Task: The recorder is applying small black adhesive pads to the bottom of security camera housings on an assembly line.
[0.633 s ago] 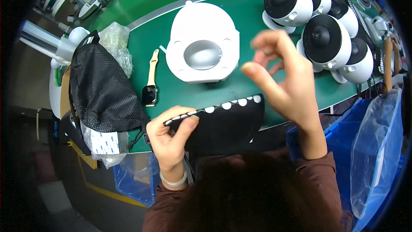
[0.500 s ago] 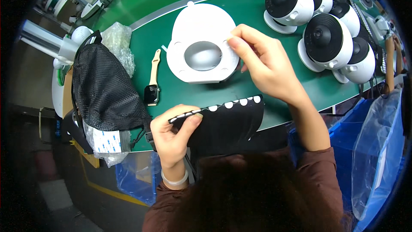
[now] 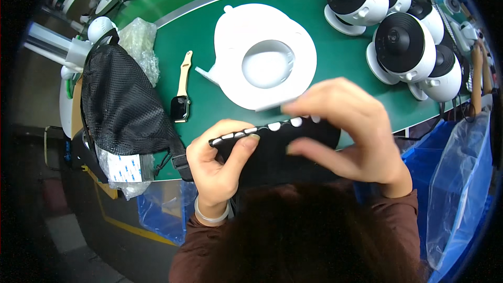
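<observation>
**Right hand back at the sticker strip**

Right hand (image 3: 351, 136) has come back from the white round plastic housing (image 3: 264, 55) at top centre and now hovers at the black strip of white round stickers (image 3: 262, 128), mid-frame; I read a pick. Its fingers are half-curled, touching the strip's right end, gripping nothing clearly. Left hand (image 3: 220, 162) pinches the strip's left end.

Right hand (image 3: 348, 131), motion-blurred, covers the black strip's (image 3: 246, 132) three-o'clock end; dark hair (image 3: 309, 230) at six o'clock hides the person's lap.
</observation>
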Demonstrator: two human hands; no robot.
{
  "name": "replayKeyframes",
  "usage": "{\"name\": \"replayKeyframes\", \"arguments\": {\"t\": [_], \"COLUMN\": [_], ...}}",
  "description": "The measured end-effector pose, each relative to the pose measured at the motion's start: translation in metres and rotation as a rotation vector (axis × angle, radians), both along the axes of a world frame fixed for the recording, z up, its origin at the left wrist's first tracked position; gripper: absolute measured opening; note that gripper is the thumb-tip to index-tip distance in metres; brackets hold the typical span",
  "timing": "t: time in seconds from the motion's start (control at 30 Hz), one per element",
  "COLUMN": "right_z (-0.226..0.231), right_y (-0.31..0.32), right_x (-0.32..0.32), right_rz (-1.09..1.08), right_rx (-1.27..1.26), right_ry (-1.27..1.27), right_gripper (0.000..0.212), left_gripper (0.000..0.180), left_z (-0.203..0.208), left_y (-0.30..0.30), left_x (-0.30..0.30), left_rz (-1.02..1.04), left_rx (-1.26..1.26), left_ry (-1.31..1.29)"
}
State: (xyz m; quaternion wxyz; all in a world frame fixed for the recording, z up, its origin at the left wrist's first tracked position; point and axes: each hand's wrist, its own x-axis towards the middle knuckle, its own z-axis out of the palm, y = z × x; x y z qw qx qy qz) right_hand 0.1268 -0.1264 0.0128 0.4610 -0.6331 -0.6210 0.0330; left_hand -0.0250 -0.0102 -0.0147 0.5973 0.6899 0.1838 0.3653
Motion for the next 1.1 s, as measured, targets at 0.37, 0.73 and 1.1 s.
{"name": "replayKeyframes", "arguments": {"t": [0.37, 0.73, 1.1], "right_z": [-0.006, -0.007, -0.009], "right_y": [0.004, -0.005, 0.040], "right_x": [-0.010, -0.026, -0.021], "right_rz": [-0.078, -0.096, -0.202], "right_rx": [0.129, 0.194, 0.125], "right_ry": [-0.043, -0.323, 0.024], "right_gripper": [0.021, 0.016, 0.013], "left_gripper": [0.011, 0.007, 0.011], "left_z": [0.006, 0.003, -0.005], "left_y": [-0.007, -0.012, 0.012], "left_x": [0.005, 0.004, 0.010], "left_rz": [-0.072, 0.043, -0.024], "left_rx": [0.345, 0.155, 0.387], "left_ry": [0.091, 0.099, 0.151]}}
